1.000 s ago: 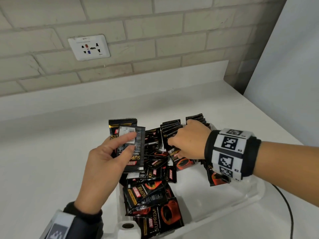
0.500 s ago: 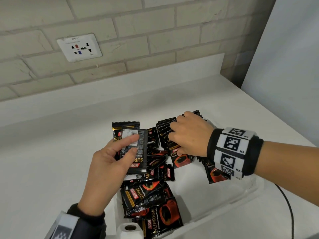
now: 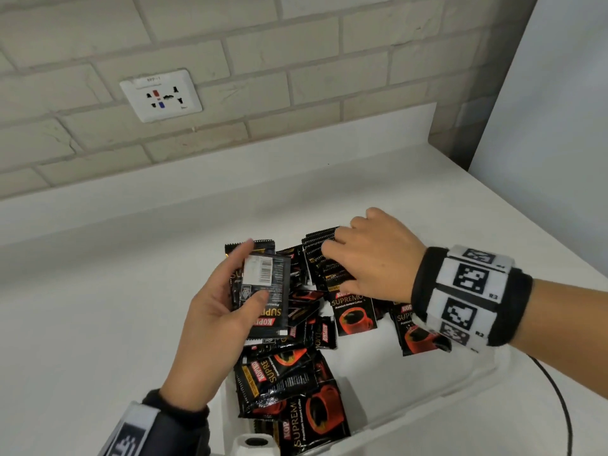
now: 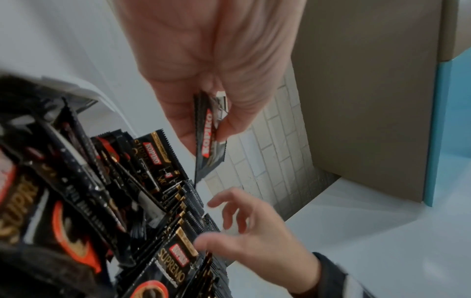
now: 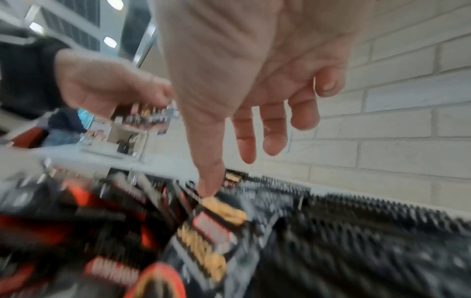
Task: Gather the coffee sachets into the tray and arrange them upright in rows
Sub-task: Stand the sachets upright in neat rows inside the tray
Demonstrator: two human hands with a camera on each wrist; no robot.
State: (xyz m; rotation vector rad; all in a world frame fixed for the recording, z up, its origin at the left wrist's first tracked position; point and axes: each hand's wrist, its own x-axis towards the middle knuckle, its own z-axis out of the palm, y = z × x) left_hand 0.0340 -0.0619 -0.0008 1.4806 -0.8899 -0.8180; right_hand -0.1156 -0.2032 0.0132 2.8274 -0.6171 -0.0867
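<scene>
Above the tray's (image 3: 378, 436) left end, one sachet (image 3: 266, 294) is held barcode-side up, pinched between thumb and fingers of the left hand (image 3: 214, 324); that grip is closed on it. Loose sachets (image 3: 286, 383) are heaped flat in the tray's near part. Upright sachets (image 3: 324, 258) are packed in a row at the far side, and the right hand (image 3: 375, 255) is laid over their tops, fingers spread and relaxed, nothing grasped. Tray and contents are carried by a white worktop (image 3: 98, 307). A wall socket (image 3: 160, 95) is set in the brick behind.
</scene>
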